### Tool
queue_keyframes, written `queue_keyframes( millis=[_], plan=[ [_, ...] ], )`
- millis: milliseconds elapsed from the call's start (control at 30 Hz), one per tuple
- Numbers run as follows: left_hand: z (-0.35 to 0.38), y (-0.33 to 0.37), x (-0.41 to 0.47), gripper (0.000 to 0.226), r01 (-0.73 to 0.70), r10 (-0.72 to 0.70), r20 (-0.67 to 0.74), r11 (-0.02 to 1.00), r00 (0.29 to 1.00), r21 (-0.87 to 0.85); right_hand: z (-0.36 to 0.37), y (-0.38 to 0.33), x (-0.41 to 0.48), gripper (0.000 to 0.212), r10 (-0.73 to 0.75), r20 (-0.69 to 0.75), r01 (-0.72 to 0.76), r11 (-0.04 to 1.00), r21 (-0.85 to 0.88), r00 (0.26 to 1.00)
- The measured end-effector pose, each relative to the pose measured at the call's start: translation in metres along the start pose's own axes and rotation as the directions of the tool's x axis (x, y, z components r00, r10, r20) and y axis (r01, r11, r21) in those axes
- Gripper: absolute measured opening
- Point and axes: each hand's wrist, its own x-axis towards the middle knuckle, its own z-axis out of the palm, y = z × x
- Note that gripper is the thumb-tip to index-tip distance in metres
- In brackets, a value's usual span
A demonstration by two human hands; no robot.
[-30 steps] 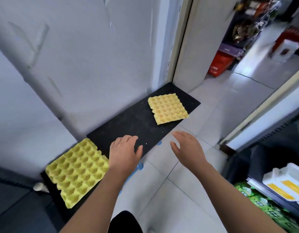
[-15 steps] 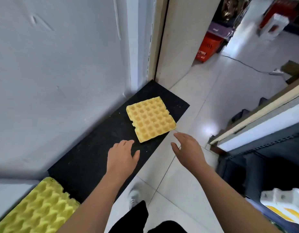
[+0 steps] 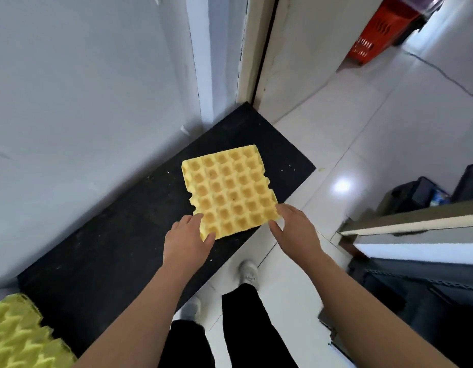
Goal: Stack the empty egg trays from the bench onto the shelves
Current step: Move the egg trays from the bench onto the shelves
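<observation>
A pale yellow empty egg tray (image 3: 230,192) lies flat on the black bench (image 3: 118,240) against the grey wall. My left hand (image 3: 185,240) touches the tray's near left corner, which sits between thumb and forefinger. My right hand (image 3: 296,229) touches the near right corner the same way, fingers nearly straight. A second, greener yellow egg tray (image 3: 20,335) rests on the bench's left end, cut off by the picture's edge.
The edge of a shelf unit (image 3: 416,224) runs along the right, with dark items behind it. A doorway beyond the bench leads to a tiled floor with a red basket (image 3: 376,41). My shoe (image 3: 247,272) stands close to the bench.
I have stepped to the right along the bench. Both hands have reached forward from above the bench edge to the near corners of the pale yellow tray.
</observation>
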Motion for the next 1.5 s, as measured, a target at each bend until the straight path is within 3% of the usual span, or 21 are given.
queue_keyframes(
  millis=[200,400,600,800,967,1233,1500],
  plan=[
    [0.054,-0.005,0.055,0.073,0.237,-0.221,0.136,0.965,0.966,-0.113,0.042,0.044,0.075,0.051,0.033,0.122,-0.042,0.997,0.069,0.992],
    [0.107,-0.023,0.106,0.091,0.358,-0.318,0.209,0.913,0.925,-0.197,0.101,0.070,0.131,0.081,0.079,0.244,-0.101,0.992,0.080,0.967],
    [0.149,-0.043,0.142,0.110,0.467,-0.400,0.262,0.834,0.878,-0.293,0.142,0.096,0.168,0.110,0.172,0.256,-0.230,0.949,0.218,0.951],
    [0.148,-0.044,0.136,0.113,0.455,-0.374,0.261,0.690,0.890,-0.562,0.142,0.093,0.167,0.093,0.210,0.230,-0.285,0.883,0.373,0.950],
    [0.115,-0.051,0.108,0.122,0.394,-0.370,0.165,0.714,0.914,-0.579,0.120,0.066,0.145,0.089,0.180,0.199,-0.250,0.873,0.419,0.963],
    [0.037,-0.056,0.026,0.116,0.316,-0.446,-0.045,0.698,0.894,-0.643,0.056,-0.011,0.093,0.093,0.022,0.105,-0.067,0.895,0.440,0.994],
    [-0.027,-0.058,-0.076,0.106,0.260,-0.574,-0.178,0.598,0.799,-0.758,-0.001,-0.081,0.029,0.095,-0.207,0.075,0.162,0.905,0.393,0.976]
  ],
)
